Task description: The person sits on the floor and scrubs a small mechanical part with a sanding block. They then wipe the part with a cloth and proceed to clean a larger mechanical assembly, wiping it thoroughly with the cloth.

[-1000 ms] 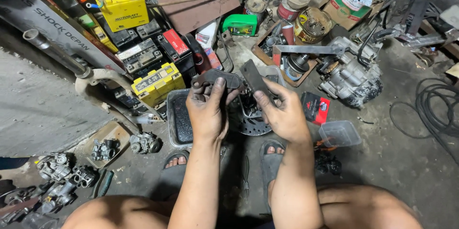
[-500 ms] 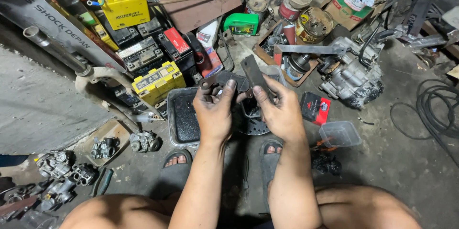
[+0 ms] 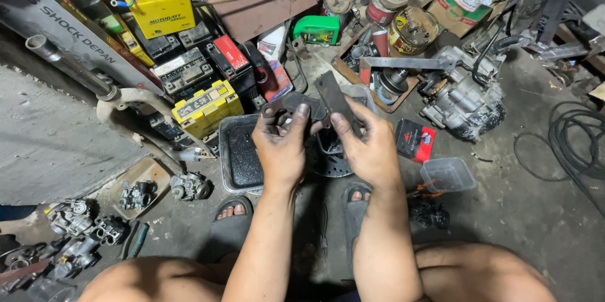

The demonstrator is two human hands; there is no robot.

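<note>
Dark metal part (image 3: 296, 108), greasy, curved bracket-like piece, held up in front of the person over the floor clutter, between both hands. Flat dark bar (image 3: 335, 101) sticks up and left out of the right hand (image 3: 370, 149), tilted, its lower end under the thumb. Left hand (image 3: 282, 148) has its grip clamped on the curved part from below, fingers wrapped over its lower edge, thumb on top. Right hand grip closed on the bar, thumb pressing its face; bar and curved part meet or overlap between the two thumbs, exact joint not clear. Directly beneath the hands: grey metal tray (image 3: 239, 154) with dark oily inside, and a round perforated disc (image 3: 332, 164) partly hidden. Sandalled feet (image 3: 233, 212) below. Left of tray: yellow battery (image 3: 207, 108), more batteries behind. Right: red-black small box (image 3: 415, 140), clear plastic container (image 3: 448, 174), engine assembly (image 3: 465, 100). Carburettor parts (image 3: 189, 185) lie on the floor at lower left.
</note>
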